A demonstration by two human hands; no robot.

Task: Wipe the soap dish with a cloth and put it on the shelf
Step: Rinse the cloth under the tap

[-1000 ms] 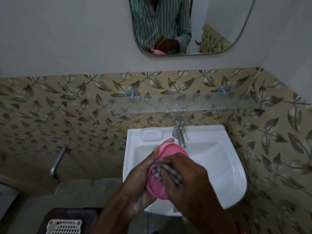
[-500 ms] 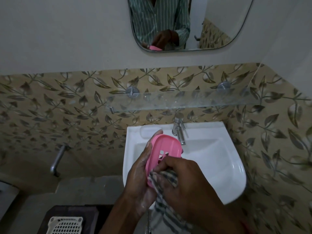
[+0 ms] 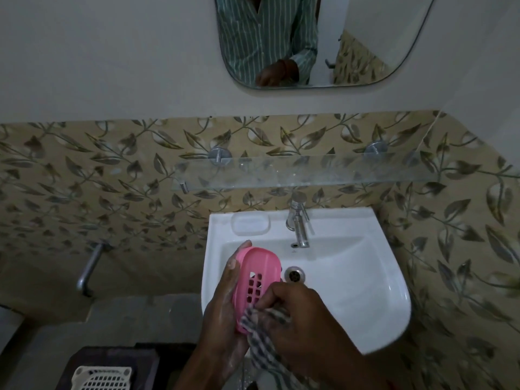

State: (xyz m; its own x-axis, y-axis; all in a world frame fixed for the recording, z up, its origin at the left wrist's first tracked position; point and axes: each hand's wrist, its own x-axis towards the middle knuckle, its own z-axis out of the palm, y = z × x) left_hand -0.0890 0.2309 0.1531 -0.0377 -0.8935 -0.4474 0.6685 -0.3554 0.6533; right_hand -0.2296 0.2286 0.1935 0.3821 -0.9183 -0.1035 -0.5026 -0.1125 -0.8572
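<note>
A pink slotted soap dish [image 3: 257, 273] is held over the white sink [image 3: 351, 280], tilted with its hollow side facing me. My left hand [image 3: 225, 311] grips it from the left, fingers curled behind its back and thumb tip at its top edge. My right hand [image 3: 295, 313] pinches a checked cloth [image 3: 263, 342] against the dish's lower end; the cloth's tail hangs down below my wrist. A glass shelf [image 3: 309, 173] runs along the tiled wall above the tap, with nothing on it.
A chrome tap [image 3: 298, 220] and drain [image 3: 294, 275] sit just beyond the dish. A mirror [image 3: 323, 38] hangs above. A metal pipe [image 3: 90, 268] juts from the wall at left; a white perforated basket [image 3: 102, 378] lies at bottom left.
The cloth has slid from the dish's middle down to its lower end, uncovering the slotted inside. My view has tilted a little, so the sink sits lower.
</note>
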